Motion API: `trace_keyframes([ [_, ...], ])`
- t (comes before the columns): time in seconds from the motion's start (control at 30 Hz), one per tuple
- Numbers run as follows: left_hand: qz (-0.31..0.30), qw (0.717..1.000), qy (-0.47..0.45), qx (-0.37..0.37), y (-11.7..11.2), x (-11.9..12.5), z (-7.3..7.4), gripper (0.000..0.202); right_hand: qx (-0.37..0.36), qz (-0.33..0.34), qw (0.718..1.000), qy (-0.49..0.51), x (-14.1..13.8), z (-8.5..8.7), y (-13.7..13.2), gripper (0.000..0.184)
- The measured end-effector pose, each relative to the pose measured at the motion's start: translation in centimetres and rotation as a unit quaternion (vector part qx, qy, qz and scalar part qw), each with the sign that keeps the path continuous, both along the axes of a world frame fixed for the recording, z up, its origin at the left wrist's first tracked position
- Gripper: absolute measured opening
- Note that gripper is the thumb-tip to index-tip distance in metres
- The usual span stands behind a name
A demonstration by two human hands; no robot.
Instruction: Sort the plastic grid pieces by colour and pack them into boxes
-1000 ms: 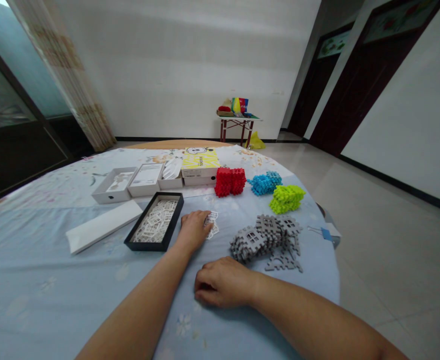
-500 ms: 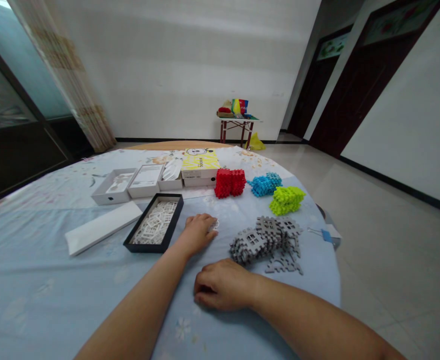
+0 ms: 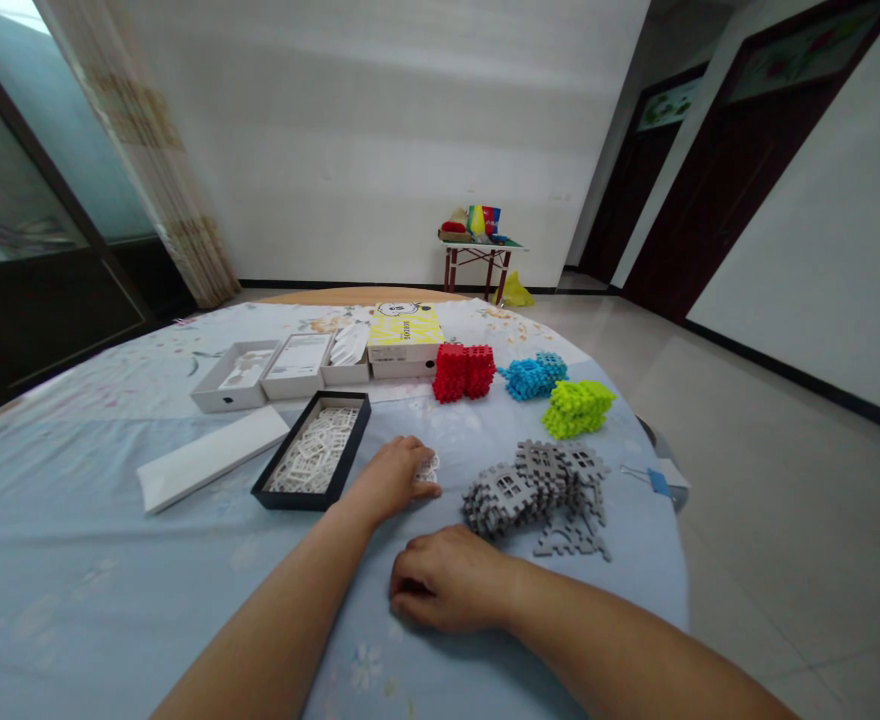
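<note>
My left hand (image 3: 393, 474) rests on the cloth right of the black box, its fingers bent round small white openwork plastic pieces (image 3: 429, 468) that show past the fingertips. White lattice pieces of the same look (image 3: 314, 450) fill the black box (image 3: 260, 492). Closer to me, my right hand (image 3: 451, 578) lies on the table with its fingers loosely curled; I see nothing in it. Just beyond it sits a pile of grey interlocking building tiles (image 3: 513, 490), with a few lying flat on the right.
Red tiles (image 3: 464, 372), blue tiles (image 3: 534, 376) and lime tiles (image 3: 579, 407) stand stacked at the back right. White open boxes (image 3: 234, 378), a yellow-patterned box (image 3: 408, 330) and a long white lid (image 3: 211, 460) lie at the back left. The table's round edge curves at right.
My left fingers have drawn closer together round the white pieces, with the thumb side lower. My right hand keeps its place. The whole view has shifted slightly downward.
</note>
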State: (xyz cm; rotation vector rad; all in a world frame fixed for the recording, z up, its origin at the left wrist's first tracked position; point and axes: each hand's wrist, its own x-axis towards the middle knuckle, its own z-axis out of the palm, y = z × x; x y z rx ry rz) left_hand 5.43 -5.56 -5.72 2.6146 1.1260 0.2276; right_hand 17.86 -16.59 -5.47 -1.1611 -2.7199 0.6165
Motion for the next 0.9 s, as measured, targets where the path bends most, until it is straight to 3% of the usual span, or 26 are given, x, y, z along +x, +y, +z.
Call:
trace_keyframes([
  [0.33,0.084,0.996,-0.028,-0.031,-0.15,-0.35,0.13,0.060,-0.004,-0.005,1.000,0.008,-0.08,0.15,-0.10,0.024],
  [0.57,0.070,0.995,-0.028,-0.072,-0.13,-0.40,0.17,0.024,0.000,-0.006,1.000,0.014,-0.04,-0.14,-0.09,0.025],
  [0.9,0.076,0.995,0.003,-0.069,-0.66,-0.34,0.95,0.030,0.013,-0.002,1.000,0.018,-0.03,-0.21,-0.14,0.024],
])
